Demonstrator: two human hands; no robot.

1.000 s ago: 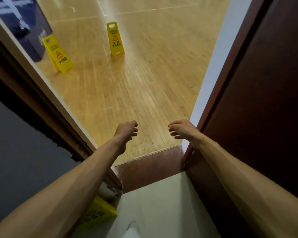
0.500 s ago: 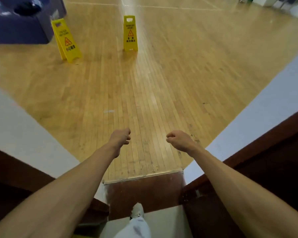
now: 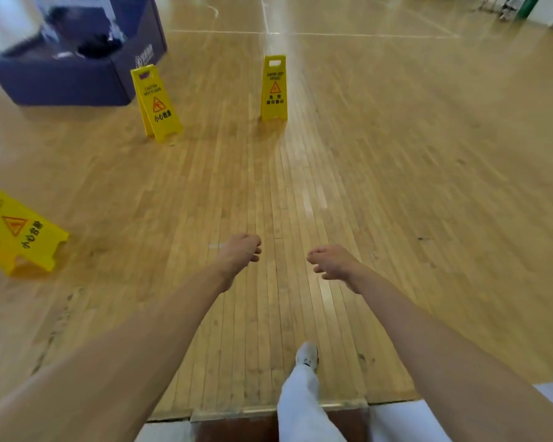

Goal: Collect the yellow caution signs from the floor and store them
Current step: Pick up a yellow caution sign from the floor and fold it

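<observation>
Three yellow caution signs stand unfolded on the wooden floor. One sign (image 3: 157, 103) is far left of centre, beside a dark blue box. A second sign (image 3: 273, 87) stands straight ahead, further off. The third sign (image 3: 16, 231) is nearest, at the left edge, partly cut off by the frame. My left hand (image 3: 240, 252) is stretched forward with fingers curled into a loose fist, holding nothing. My right hand (image 3: 331, 261) reaches forward beside it, fingers loosely bent and apart, empty. Both hands are well short of every sign.
A large dark blue box (image 3: 61, 74) stands at the far left. A dark threshold (image 3: 237, 424) runs along the bottom edge, with white wall ends (image 3: 399, 419) beside it. My leg in white trousers with a white shoe (image 3: 307, 357) steps onto the wooden floor (image 3: 412, 186).
I have walked out through the doorway onto the wooden floor. The door frames have dropped out of view, the signs look nearer, and a third sign has appeared at the left.
</observation>
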